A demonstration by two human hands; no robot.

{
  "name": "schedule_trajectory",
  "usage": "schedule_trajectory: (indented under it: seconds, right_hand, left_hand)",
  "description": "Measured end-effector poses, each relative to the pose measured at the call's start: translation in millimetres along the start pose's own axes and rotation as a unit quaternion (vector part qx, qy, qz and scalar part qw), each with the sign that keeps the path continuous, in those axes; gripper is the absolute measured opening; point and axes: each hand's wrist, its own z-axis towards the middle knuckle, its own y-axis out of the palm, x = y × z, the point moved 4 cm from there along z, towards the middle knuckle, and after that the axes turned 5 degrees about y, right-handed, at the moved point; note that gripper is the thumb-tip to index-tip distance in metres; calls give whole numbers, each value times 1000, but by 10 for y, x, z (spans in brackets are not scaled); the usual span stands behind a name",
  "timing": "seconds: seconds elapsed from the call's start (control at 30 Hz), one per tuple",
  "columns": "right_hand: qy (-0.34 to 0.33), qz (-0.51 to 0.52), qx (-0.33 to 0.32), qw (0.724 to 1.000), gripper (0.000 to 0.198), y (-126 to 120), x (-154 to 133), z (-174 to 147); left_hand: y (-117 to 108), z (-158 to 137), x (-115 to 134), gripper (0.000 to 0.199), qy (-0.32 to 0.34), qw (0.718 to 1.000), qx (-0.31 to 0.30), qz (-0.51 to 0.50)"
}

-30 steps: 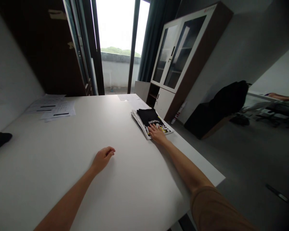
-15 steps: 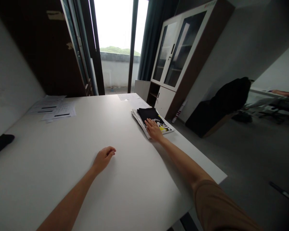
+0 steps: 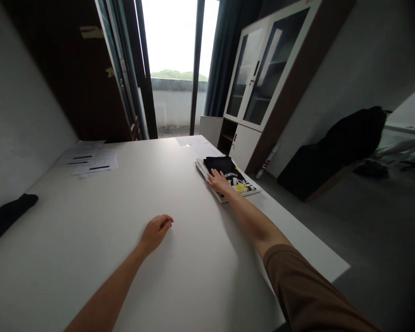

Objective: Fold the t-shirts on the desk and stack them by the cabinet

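Note:
My right hand (image 3: 218, 181) lies with spread fingers on the left part of a folded black T-shirt (image 3: 224, 167) with white lettering and a yellow print. Under the shirt, pale folded cloth (image 3: 201, 168) shows along the left side, and its layers are hard to count. My left hand (image 3: 157, 230) rests on the white table (image 3: 141, 189), well to the left and nearer to me. Its fingers are curled in toward the thumb, and nothing shows in them.
Papers with dark pens (image 3: 95, 161) lie at the table's far left. A black sock-like cloth (image 3: 12, 214) is by the left edge. More sheets (image 3: 190, 141) lie at the far end. Beyond stand a glass-door cabinet (image 3: 240, 103) and a dark covered object (image 3: 332, 152).
My right hand has slid left across the T-shirt, uncovering more of its print. The whole view has shifted slightly. My left hand keeps its curled pose on the table.

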Motion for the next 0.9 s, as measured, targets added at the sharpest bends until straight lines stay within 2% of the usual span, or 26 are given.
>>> schedule_trajectory:
  seconds: [0.17, 0.23, 0.37, 0.47, 0.57, 0.67, 0.73, 0.8, 0.83, 0.9]
  right_hand:
    - [-5, 0, 32, 999, 61, 103, -320, -114]
    - [-32, 19, 34, 999, 57, 155, -590, -203]
    - [-113, 75, -5, 991, 55, 203, -1290, -402]
    - [-168, 97, -13, 981, 55, 165, -1736, -567]
    - [-220, 110, -1, 969, 54, 136, -1953, -715]
    - [-260, 128, 22, 957, 52, 153, -1972, -783]
    - [-275, 144, 37, 950, 51, 184, -1944, -777]
    - [-282, 162, 53, 944, 51, 221, -1922, -747]
    - [-284, 170, 61, 942, 51, 240, -1917, -729]
    - [-287, 186, 76, 936, 50, 272, -1917, -699]
  left_hand:
    - [3, 4, 18, 19, -1, 1000, 9, 13]
    - [9, 4, 21, 19, -1, 1000, 11, 14]
    - [-24, 3, -38, 21, 3, 999, 13, 45]
    - [-251, -30, -231, 21, -20, 994, 35, 100]
    - [-822, -228, -593, 18, -83, 978, 76, 176]
    - [-1701, -779, -979, 17, -194, 931, 144, 275]
    - [-2315, -1339, -1137, 23, -286, 871, 206, 342]
    - [-2815, -1940, -1180, 34, -373, 794, 264, 400]
    - [-2997, -2212, -1170, 39, -410, 758, 283, 422]
    - [-3218, -2632, -1128, 50, -469, 697, 303, 450]
